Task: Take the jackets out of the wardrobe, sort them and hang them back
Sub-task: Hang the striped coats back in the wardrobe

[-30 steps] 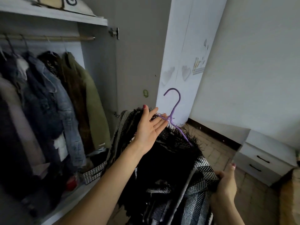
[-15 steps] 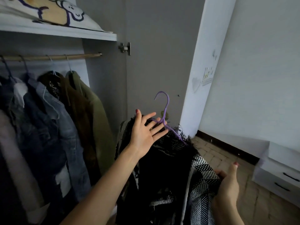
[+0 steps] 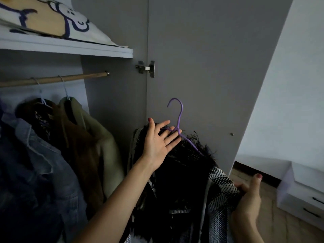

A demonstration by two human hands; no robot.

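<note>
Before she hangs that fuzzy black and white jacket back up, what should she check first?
1. Purple wire hanger sits inside the black and white fringed jacket: ok.
2. Left hand steadies the hanger's neck: ok, fingers straight.
3. Right hand grips the jacket's side: ok.
4. Hook faces the wooden rail: ok, it opens leftward.
5. Free rail beside the olive green jacket: ok, its right end is bare.
6. Jacket hangs evenly on the hanger: cannot tell.
</note>
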